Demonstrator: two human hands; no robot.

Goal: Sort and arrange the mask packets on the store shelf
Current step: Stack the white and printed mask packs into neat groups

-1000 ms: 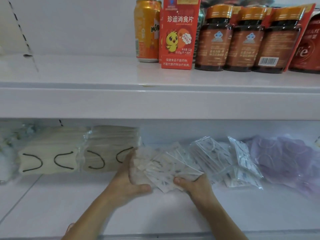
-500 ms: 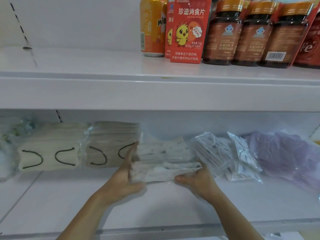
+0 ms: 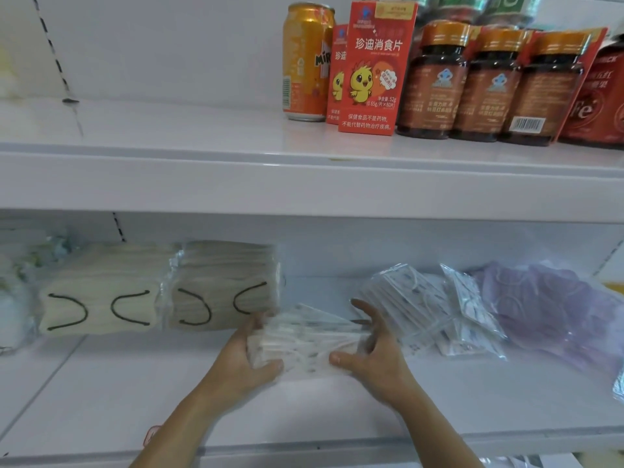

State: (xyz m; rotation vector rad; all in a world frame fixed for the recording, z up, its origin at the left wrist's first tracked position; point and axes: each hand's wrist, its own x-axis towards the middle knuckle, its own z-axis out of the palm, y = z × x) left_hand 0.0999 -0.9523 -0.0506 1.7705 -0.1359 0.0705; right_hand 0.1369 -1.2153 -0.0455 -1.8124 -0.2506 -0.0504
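White shelf [image 3: 101,383]: both hands grip a clear-wrapped (white, speckled) mask packet stack [image 3: 304,342].

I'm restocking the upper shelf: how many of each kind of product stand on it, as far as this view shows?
Orange drink can: 1
Red boxes with the chick: 2
Brown bottles with gold caps: 3
Total: 6, leaving out the red packaging cut off at the right edge.

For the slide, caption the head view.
Both hands grip a stack of mask packets on the lower shelf.
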